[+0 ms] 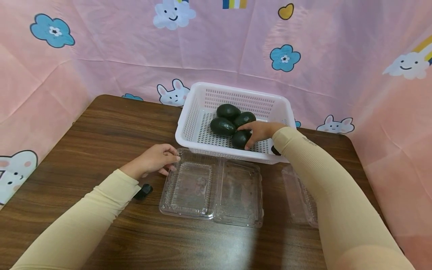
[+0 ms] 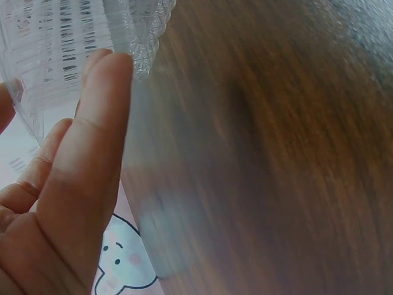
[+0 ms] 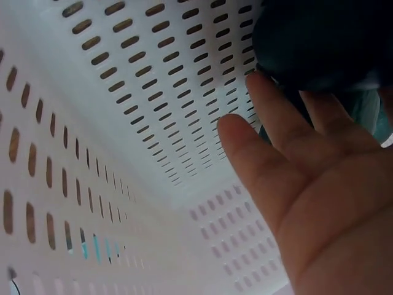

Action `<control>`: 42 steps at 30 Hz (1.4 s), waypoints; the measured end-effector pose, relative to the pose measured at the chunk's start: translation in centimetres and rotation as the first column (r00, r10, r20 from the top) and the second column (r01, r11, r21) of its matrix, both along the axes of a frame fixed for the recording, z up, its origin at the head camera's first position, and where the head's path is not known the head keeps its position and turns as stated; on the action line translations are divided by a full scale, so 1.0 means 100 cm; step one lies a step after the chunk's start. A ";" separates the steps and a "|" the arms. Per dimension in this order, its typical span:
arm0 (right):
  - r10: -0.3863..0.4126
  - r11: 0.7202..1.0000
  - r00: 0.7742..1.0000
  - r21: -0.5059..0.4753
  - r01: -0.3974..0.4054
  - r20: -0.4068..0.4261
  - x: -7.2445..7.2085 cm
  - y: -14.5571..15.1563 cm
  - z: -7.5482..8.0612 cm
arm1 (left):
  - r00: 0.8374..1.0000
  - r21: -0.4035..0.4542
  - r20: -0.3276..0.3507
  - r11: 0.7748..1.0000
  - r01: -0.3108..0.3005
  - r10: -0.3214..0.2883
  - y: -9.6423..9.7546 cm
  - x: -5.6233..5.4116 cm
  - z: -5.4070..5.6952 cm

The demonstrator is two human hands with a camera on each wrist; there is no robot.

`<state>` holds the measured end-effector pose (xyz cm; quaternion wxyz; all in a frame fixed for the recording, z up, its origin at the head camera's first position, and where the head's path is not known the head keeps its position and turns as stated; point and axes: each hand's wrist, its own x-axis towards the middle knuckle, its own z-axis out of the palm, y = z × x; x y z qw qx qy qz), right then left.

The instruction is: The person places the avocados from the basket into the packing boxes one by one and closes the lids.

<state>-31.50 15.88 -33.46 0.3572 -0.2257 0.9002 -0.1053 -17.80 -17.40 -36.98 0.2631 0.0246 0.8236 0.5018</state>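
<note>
In the head view, a clear plastic clamshell container (image 1: 194,187) lies opened flat on the table. My left hand (image 1: 156,160) pinches its far left corner, with fingers on both sides of the thin wall in the left wrist view. Behind it stands a white perforated basket (image 1: 187,123) holding several dark green avocados (image 1: 222,126). My right hand (image 1: 261,131) reaches over the basket's near right side. Its fingers and thumb span the nearest avocado (image 1: 239,139), which still rests among the others. From the right wrist, that avocado (image 3: 319,46) looks dark, and part of the grip is hidden.
Another clear plastic container (image 1: 295,195) lies to the right, partly under my right forearm. Dark wrist-camera pieces show at my left wrist (image 1: 144,191) and right wrist (image 1: 275,150). A patterned pink cloth (image 1: 219,48) hangs behind the brown wooden table (image 1: 111,150).
</note>
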 end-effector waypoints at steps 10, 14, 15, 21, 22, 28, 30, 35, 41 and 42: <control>-0.018 0.999 1.000 -0.036 0.018 0.017 -0.001 0.006 0.002 | 1.000 0.008 0.001 1.000 -0.007 0.007 0.000 -0.001 -0.002; -0.031 0.998 0.999 -0.045 0.032 0.026 -0.001 0.007 0.004 | 1.000 0.011 -0.001 1.000 -0.009 0.009 0.000 0.000 0.000; -0.033 0.998 0.999 -0.046 0.034 0.029 -0.001 0.007 0.005 | 1.000 0.010 -0.003 1.000 -0.008 0.008 0.000 0.000 0.000; -0.016 0.999 1.000 -0.041 0.017 0.017 -0.001 0.009 0.008 | 1.000 0.001 -0.009 1.000 -0.001 0.001 0.001 0.002 0.003; -0.015 0.999 1.000 -0.042 0.016 0.016 -0.001 0.009 0.008 | 1.000 -0.001 -0.009 1.000 -0.001 0.001 0.001 0.002 0.003; -0.036 0.998 0.999 -0.051 0.036 0.014 0.001 0.012 0.016 | 1.000 0.000 -0.003 1.000 -0.003 0.003 0.000 0.002 0.002; -0.050 0.997 0.999 -0.054 0.051 0.006 0.001 0.013 0.018 | 1.000 0.000 -0.002 1.000 -0.004 0.004 0.000 0.002 0.002; -0.072 0.995 0.997 -0.074 0.072 -0.008 0.003 0.016 0.022 | 1.000 -0.002 -0.001 1.000 -0.007 0.007 0.000 0.002 0.002; -0.091 0.993 0.995 -0.081 0.089 -0.028 0.005 0.020 0.026 | 1.000 0.002 -0.002 1.000 -0.009 0.009 -0.001 0.004 0.001; -0.094 0.992 0.995 -0.086 0.091 -0.033 0.005 0.021 0.027 | 1.000 0.003 -0.003 1.000 -0.009 0.009 -0.001 0.004 0.002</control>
